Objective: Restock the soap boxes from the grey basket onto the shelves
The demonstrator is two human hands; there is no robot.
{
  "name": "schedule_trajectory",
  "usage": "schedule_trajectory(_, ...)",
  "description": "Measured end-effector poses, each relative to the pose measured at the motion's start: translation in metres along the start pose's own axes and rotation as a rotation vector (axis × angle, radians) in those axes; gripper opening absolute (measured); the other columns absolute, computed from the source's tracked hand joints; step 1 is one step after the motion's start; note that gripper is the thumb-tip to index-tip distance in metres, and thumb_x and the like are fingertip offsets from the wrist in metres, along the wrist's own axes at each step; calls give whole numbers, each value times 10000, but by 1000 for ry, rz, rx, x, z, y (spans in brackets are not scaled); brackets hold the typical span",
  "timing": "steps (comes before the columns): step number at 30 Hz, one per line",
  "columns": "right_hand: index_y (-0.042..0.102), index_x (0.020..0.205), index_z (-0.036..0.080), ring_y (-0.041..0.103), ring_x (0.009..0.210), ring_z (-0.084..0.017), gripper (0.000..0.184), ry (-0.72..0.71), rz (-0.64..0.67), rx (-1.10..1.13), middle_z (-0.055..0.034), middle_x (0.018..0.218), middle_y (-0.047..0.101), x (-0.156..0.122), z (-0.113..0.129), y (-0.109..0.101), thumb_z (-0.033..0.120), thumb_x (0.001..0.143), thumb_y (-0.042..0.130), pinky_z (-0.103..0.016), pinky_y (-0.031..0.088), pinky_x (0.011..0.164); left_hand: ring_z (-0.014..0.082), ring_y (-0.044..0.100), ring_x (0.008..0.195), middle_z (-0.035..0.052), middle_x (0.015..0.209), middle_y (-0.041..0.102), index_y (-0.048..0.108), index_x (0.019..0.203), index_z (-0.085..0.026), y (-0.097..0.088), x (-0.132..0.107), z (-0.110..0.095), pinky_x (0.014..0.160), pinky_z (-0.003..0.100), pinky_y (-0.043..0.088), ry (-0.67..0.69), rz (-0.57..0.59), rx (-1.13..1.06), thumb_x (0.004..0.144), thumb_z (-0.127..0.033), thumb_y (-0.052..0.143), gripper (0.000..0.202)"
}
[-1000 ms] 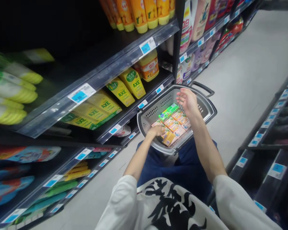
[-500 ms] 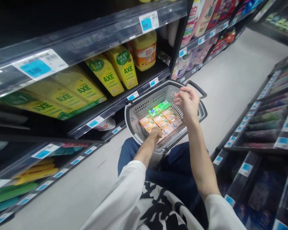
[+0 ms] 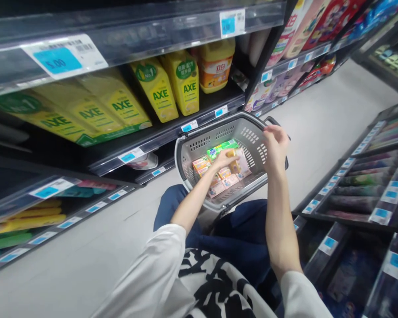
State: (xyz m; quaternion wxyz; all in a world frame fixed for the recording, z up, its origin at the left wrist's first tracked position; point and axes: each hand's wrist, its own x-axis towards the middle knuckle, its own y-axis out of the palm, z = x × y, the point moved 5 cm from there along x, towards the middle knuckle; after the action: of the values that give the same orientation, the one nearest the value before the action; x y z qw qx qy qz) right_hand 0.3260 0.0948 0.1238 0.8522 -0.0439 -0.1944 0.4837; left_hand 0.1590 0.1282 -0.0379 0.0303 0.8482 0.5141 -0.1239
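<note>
A grey plastic shopping basket (image 3: 199, 143) rests over my knees, tilted toward me. Inside lie several small orange-and-pink boxes (image 3: 228, 181) in rows, beside a green packet (image 3: 222, 149). My left hand (image 3: 226, 159) reaches into the basket, its thumb and fingers closed on one small orange-and-pink box (image 3: 242, 162), which looks tipped up above the others. At the basket's right rim is my right hand (image 3: 276, 143), its fingers curled together. What those fingers hold, if anything, is hidden; I cannot tell whether they touch the rim.
Yellow AXE bottles (image 3: 161, 92) and an orange-labelled jug (image 3: 216, 66) stand on the left shelf, whose edge (image 3: 166, 134) runs close to the basket. Another shelf rack (image 3: 354, 176) with packets lines the right. Pale floor (image 3: 334, 92) stretches ahead between them.
My left hand has moved from the near left boxes toward the far right and now has a box in its fingers. My right hand has moved right, its fingers curled tighter.
</note>
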Motion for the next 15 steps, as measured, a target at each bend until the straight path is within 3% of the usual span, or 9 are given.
schedule_trajectory(3,587,1256,309,638,1179,-292,433,-72,72,-175,-92,1319,621,0,-10,2,578,917,599,-527,562,966,205,693,959,78,1170,723,656,1275,-223,-13,-9,-25,889,369,579,77,-164,-467,783,-405,789,541)
schedule_trajectory(6,483,1429,305,665,1131,-323,688,-25,229,-249,-138,1395,581,-10,-9,13,716,891,603,-546,579,935,231,697,1098,56,1241,712,622,1301,-264,-20,-22,-45,974,424,572,128,-242,-852,811,-355,791,527)
schedule_trajectory(10,405,1500,271,718,898,-280,796,-28,448,-283,-114,1143,710,-28,12,35,768,900,563,-494,622,816,249,665,1219,59,1309,693,618,1311,-246,-22,-34,-58,1046,427,543,123,-299,-1113,902,-345,696,428)
schedule_trajectory(15,518,1405,262,718,802,-263,673,-170,437,-352,-62,911,739,-34,40,47,732,925,560,-473,615,813,256,659,1235,80,1263,717,654,1295,-218,-19,-32,-59,1038,394,551,83,-225,-1272,972,-391,584,373)
